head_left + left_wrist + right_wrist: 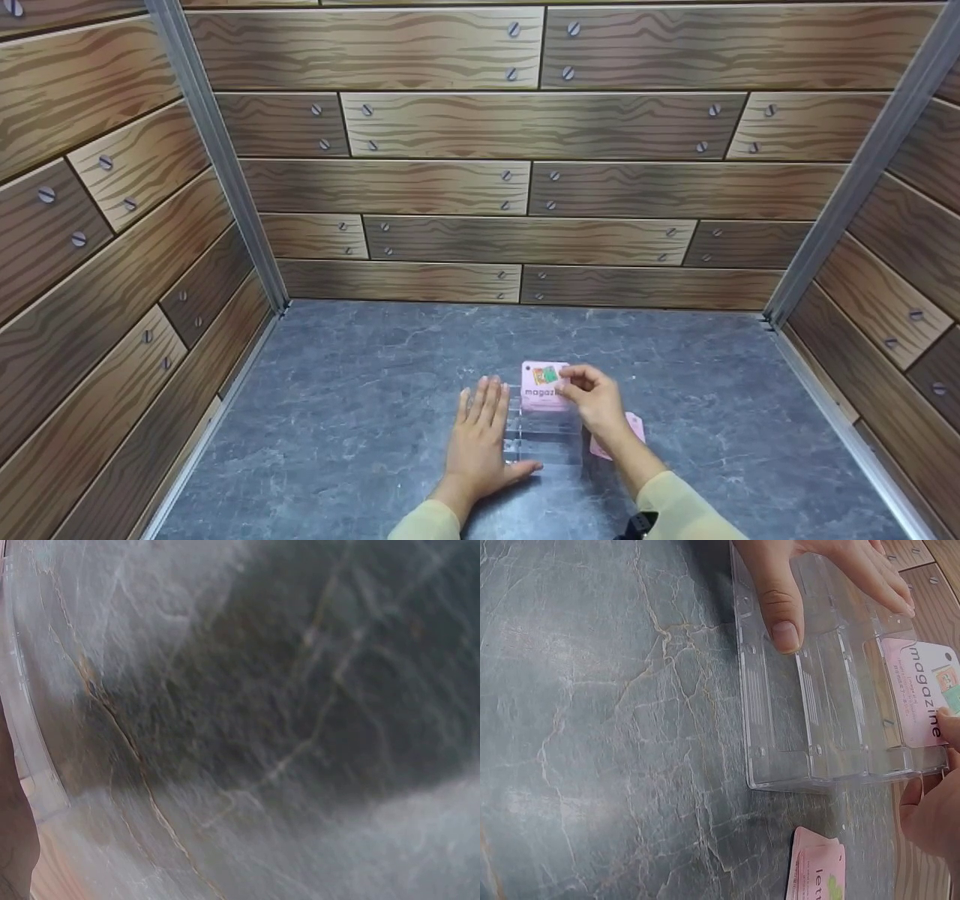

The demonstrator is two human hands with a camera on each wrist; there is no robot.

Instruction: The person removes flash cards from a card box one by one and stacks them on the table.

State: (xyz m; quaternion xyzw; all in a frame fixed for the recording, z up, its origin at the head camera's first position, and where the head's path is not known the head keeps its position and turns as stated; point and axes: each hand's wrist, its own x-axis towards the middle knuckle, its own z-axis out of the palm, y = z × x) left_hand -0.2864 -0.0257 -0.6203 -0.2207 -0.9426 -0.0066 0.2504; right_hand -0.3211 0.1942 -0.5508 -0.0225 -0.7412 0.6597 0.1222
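Note:
A clear plastic tiered rack [553, 450] stands on the table. My left hand [478, 441] rests on its left side with fingers straight and thumb stretched across the near end. With thumb and fingertips, my right hand [598, 403] pinches the right edge of a pink card printed "magazine" [541, 381]. In the right wrist view, that card [919, 709] sits at the rack's far tier, its lower part behind clear plastic. Beside the rack, under my right forearm in the head view, lies a small pile of pink cards [636, 426], the top one [826, 874] partly reading "lett".
The grey marbled table [360, 420] runs back to a wood-plank patterned wall [420, 187]. Similar walls flank both sides, with metal posts [225, 157] at the corners. A black wrist device [639, 523] shows by the right sleeve.

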